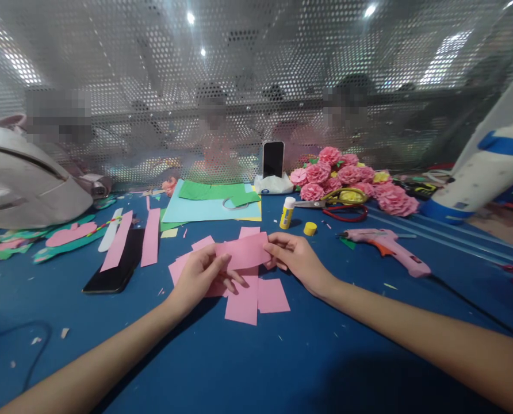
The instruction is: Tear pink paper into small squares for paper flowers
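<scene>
A pink paper strip (243,251) is stretched between my two hands, slightly curved. My left hand (205,270) pinches its left end between thumb and fingers, the lower fingers spread a little. At the strip's right end, my right hand (293,259) grips the corner with thumb and forefinger. Below lie several overlapping pink paper pieces (241,305) on the blue table, partly covered by my left hand and the strip. An uncapped glue stick (287,214) stands upright beyond my right hand, its yellow cap (310,229) beside it.
Scissors (343,203) and pink paper flowers (343,172) lie at the back right, a pink glue gun (386,247) nearer. To the left are a black phone (114,276) under a pink strip, coloured sheets (196,213) and a white bag (27,178). Another phone (273,160) stands behind.
</scene>
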`<state>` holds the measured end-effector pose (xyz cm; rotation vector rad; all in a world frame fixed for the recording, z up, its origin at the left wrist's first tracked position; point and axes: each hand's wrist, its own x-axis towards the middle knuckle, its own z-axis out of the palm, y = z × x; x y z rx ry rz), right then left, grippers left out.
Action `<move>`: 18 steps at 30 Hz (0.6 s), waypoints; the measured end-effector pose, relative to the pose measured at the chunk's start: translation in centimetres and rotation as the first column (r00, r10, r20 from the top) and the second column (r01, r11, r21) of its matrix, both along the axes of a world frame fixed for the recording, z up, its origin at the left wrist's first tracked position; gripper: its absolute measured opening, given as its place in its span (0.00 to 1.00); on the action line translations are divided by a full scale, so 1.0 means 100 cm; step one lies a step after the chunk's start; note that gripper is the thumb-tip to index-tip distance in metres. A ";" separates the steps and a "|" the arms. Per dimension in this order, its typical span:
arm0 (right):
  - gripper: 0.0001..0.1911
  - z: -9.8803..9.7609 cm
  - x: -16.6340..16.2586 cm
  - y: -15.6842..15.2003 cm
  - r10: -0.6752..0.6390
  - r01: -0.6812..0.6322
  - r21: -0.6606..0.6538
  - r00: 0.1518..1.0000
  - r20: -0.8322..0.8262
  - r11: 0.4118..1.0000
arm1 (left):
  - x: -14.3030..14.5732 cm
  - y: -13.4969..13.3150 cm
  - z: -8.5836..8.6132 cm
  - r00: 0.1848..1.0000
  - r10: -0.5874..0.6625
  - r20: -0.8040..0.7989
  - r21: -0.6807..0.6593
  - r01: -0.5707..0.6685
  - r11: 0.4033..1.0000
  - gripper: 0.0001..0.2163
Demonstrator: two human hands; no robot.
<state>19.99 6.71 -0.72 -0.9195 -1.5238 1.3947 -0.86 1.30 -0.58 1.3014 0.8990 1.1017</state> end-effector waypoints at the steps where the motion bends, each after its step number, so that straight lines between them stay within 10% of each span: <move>1: 0.16 0.000 0.000 0.000 0.000 0.000 0.000 1.000 0.000 1.000 | 0.000 0.000 0.000 1.000 0.002 -0.001 -0.002 -0.002 1.000 0.10; 18: 0.15 -0.001 0.000 0.001 -0.007 0.007 0.012 1.000 -0.003 1.000 | 0.001 0.000 0.000 1.000 0.022 -0.001 -0.029 -0.022 0.999 0.10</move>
